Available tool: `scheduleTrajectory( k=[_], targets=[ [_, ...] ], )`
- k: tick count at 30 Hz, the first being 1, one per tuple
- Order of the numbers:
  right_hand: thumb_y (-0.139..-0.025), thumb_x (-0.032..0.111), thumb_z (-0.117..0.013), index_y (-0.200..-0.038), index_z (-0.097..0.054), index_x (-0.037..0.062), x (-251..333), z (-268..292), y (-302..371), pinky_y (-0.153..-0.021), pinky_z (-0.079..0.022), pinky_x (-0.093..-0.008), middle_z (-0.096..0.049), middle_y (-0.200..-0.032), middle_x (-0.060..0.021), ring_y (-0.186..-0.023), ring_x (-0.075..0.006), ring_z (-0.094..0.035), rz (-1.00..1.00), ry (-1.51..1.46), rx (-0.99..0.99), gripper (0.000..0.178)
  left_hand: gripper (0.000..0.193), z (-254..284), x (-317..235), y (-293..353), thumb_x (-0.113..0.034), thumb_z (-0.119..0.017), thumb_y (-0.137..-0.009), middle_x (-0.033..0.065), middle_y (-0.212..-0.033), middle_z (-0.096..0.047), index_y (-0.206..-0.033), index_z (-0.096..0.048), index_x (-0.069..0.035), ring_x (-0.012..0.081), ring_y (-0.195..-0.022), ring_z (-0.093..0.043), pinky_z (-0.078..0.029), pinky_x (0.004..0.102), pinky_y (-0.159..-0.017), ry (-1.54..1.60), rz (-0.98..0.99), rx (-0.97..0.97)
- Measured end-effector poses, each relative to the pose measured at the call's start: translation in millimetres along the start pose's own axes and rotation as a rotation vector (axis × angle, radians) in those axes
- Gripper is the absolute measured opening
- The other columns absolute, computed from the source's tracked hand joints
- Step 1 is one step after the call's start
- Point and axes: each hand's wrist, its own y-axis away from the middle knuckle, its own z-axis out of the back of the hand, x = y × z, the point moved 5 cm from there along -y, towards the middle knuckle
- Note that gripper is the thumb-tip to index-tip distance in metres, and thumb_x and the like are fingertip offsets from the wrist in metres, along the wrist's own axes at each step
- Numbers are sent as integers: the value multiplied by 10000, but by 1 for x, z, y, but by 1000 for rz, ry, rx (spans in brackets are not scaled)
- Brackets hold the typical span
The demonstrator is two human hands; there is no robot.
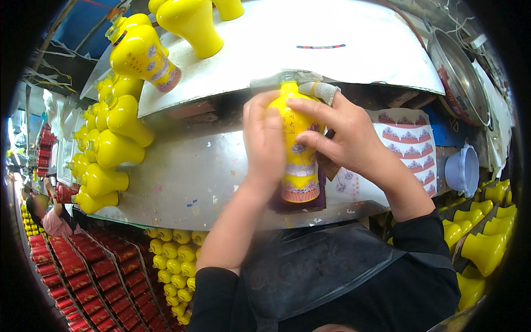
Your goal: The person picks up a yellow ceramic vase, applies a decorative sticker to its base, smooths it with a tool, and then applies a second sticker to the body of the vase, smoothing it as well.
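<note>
A glossy yellow bottle (pixel 298 166) with a clear neck stands or leans on a dark pad at the table's front edge, in front of me. It carries purple flower decals, dark lettering and a patterned band round its base. My left hand (pixel 265 138), slightly blurred, is pressed along the bottle's left side, its thumb toward the front. From the right, my right hand (pixel 345 127) grips the bottle, with thumb and a finger laid on its decorated face. A greyish cloth cover (pixel 326 91) wraps another right-hand finger near the neck.
A decorated yellow bottle (pixel 145 55) and plain ones stand on a raised white board (pixel 381 33), which bears a narrow decal strip (pixel 321 47). More yellow bottles (pixel 113 146) crowd the left. Decal sheets (pixel 409 144) and a pale bucket (pixel 462 170) are right. Red boxes (pixel 94 276) fill the lower left.
</note>
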Motion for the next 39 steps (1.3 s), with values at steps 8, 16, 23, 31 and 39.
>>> scheduleTrajectory(
  k=[8,16,23,31,39],
  targets=[
    [-930,349,-746,-1381,-657,268,1,6,-5,-686,-578,-362,-641,-963,-169,-755,-291,-688,55,-35,139,466,477,-1,-2,6,-348,-458,-1094,201,-1363,-530,-1389,-519,22,340,-1287,-503,-364,433,-1139,-65,-75,29],
    [-861,249,-843,-1407,-666,188,-5,4,-5,-773,-602,-345,-668,-1151,-149,-914,-232,-709,-144,-123,299,577,571,-1,1,13,-370,-477,-1082,228,-1453,-480,-1481,-439,37,369,-1359,-461,-322,453,-1186,-66,-106,53],
    [-964,312,-737,-1195,-753,77,-31,11,-11,-698,-572,-290,-706,-973,-89,-813,-142,-683,-487,-483,81,329,719,2,4,15,-436,-505,-1062,269,-1578,-358,-1558,-322,52,400,-1469,-363,-269,477,-1230,-82,-201,123],
    [-912,89,-745,-1181,-653,46,9,34,-21,-788,-604,-327,-707,-1014,-96,-925,-211,-722,5,-311,38,288,896,-1,9,21,-449,-647,-975,303,-1569,-333,-1580,-241,71,441,-1462,-353,-273,499,-1226,-60,-116,162],
    [-893,55,-732,-1153,-668,86,16,31,-37,-639,-559,-326,-680,-888,-90,-714,-232,-661,252,109,-127,270,738,5,-9,9,-400,-734,-906,238,-1419,-502,-1458,-457,3,408,-1324,-483,-369,494,-1138,-212,-206,68]
  ],
)
